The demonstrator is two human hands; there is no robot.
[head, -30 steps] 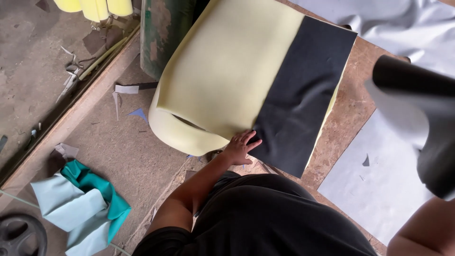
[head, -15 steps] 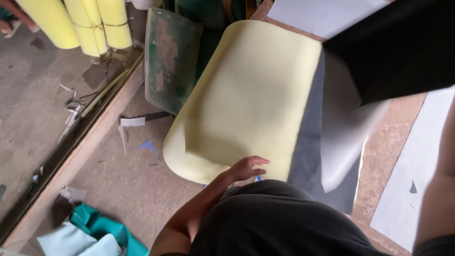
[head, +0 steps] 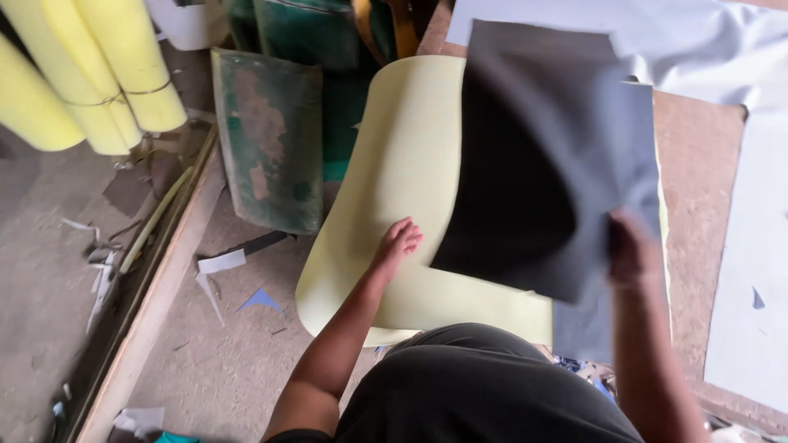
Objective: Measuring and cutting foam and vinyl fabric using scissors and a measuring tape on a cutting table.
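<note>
At the sheet's lower right edge, the right hand (head: 634, 250) pinched the dark sheet (head: 533, 156), which rose up and away from the grip, lifted over the foam's right half. The left hand (head: 397, 242) lay flat and unclenched on the foam (head: 402, 164), just left of the sheet's lower corner, holding nothing.

No packages, labels, signs or screens visible in this view. No printed surfaces anywhere in frame.
</note>
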